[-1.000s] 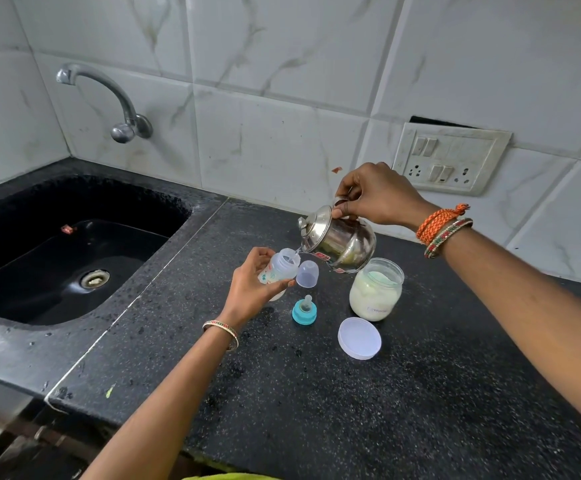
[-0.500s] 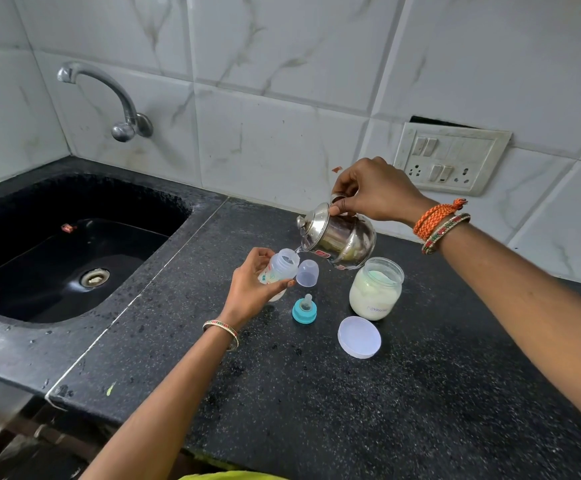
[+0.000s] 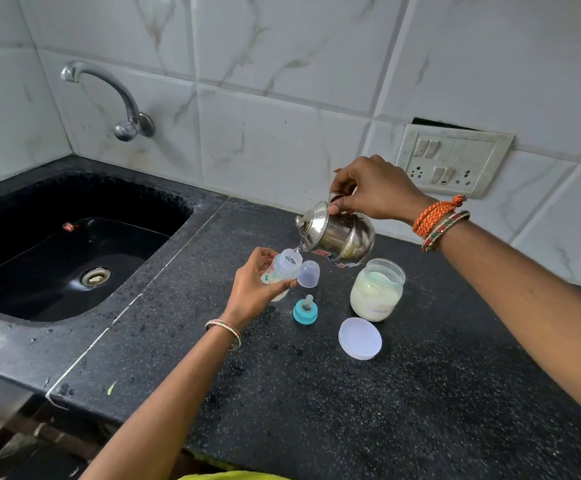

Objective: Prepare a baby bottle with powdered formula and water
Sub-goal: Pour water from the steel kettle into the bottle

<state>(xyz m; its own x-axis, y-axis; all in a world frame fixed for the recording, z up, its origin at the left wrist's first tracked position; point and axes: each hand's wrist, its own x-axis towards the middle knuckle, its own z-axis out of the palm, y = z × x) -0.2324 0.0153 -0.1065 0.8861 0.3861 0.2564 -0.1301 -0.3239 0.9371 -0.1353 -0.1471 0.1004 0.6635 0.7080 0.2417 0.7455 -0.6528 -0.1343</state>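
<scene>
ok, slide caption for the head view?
Right hand tilts steel kettle, pouring water into baby bottle held by left hand.
</scene>
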